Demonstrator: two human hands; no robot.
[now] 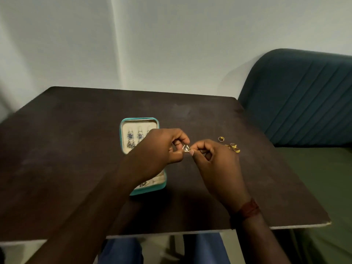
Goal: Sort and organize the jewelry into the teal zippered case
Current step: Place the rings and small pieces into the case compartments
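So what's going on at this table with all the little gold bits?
A person is sorting jewelry. The left hand and right hand pinch a small triangular gold piece between them, over the open teal case. Dangling blue-stone earrings hang in its far half. A few gold rings lie loose on the dark table to the right, not yet packed.

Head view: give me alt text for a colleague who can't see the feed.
The left hand and right hand together pinch a small triangular gold piece near the open teal case on a dark table. Dangling earrings sit in the case's far half, and several gold rings lie loose on the table to its right.
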